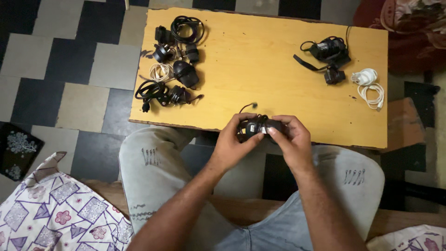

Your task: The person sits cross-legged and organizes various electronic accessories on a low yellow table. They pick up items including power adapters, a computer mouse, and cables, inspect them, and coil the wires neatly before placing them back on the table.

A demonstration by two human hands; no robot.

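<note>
While both hands — left hand [234, 139], right hand [290, 139] — pinch a black charger [258, 126] above the table edge [195, 126], cord-winding looks underway; next, probably tucking the loose cord end [249, 106] — firm grip needed.

A yellow wooden desk [260, 65] stands on a floor [55, 60] of dark and pale checkered tiles. Toward ten o'clock on it lies a cluster of black chargers [174, 60] with coiled black cables, and a small white coiled cable [161, 72] sits in their midst. Toward two o'clock rests a black adapter [329, 50] with its cord looped about it, a smaller black plug [334, 75] just beside it. At three o'clock a white charger [365, 76] lies with its white cable [371, 95] coiled below. A patterned cloth [51, 209] with purple shapes and pink flowers fills the seven o'clock corner.
</note>
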